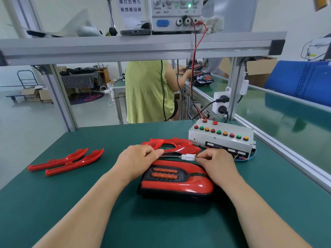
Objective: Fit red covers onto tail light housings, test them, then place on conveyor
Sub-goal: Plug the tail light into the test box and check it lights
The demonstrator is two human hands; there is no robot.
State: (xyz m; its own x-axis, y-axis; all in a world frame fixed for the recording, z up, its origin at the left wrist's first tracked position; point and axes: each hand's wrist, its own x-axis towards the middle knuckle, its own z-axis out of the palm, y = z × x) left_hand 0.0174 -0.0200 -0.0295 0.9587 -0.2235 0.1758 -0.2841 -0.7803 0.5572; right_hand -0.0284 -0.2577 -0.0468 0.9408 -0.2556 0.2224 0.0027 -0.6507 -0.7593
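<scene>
Test stage, by appearance. At centre frame, flat on the mat (53, 203): tail light (166, 176), cover (197, 183) fitted, kept near the test box (222, 138) so the short leads reach. Pinched by left hand (138, 158): lamp lead (170, 155), just left of the white connector (188, 157). Pinched by right hand (216, 163): box-side wires (196, 158), touching the connector. Mating or parting: cannot tell. Left of centre: spare red strips (59, 161), set aside. Conveyor (286, 113) at right, apart.
</scene>
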